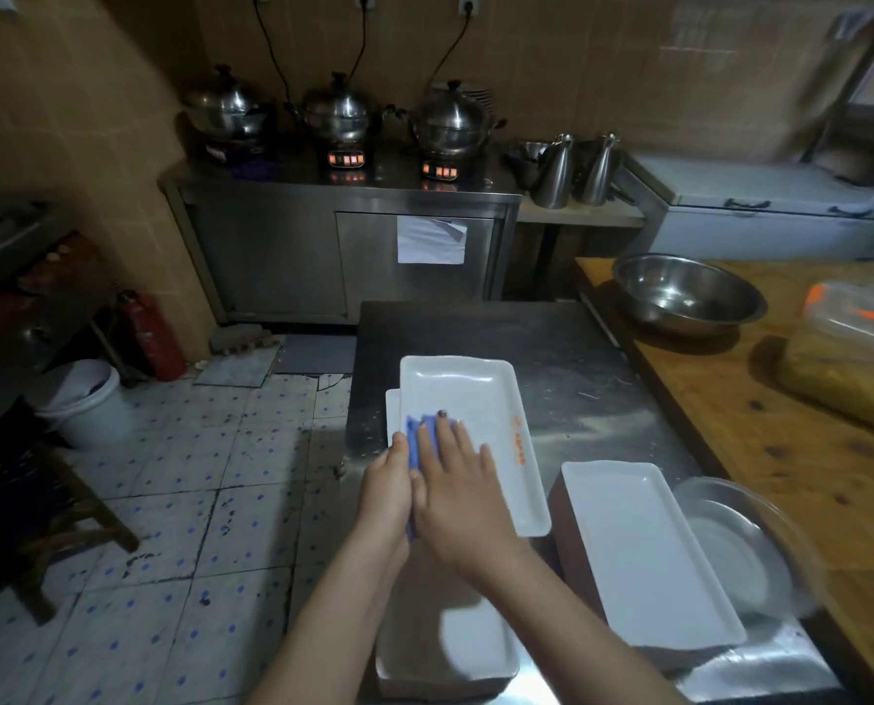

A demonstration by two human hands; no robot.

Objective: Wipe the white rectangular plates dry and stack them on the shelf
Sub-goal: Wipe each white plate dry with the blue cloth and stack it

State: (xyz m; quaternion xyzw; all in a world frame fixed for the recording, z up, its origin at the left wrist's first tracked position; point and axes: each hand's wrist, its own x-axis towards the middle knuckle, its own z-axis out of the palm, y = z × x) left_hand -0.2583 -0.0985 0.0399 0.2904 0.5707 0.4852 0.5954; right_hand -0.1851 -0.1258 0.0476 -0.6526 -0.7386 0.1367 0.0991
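Plate (475, 394) at counter (577, 358) edge, left hand (386, 488) gripping rim, right hand (457, 496) flat on cloth (417, 435)

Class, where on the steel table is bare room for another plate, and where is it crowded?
Free: the far end of the steel table beyond the wiped plate, and the strip between that plate and the wooden counter. Crowded: the near end, among more plates.

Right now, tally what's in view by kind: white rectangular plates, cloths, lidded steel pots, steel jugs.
white rectangular plates: 4 showing, any stacked beneath are hidden
blue cloth: 1
lidded steel pots: 3
steel jugs: 2
Total: 10
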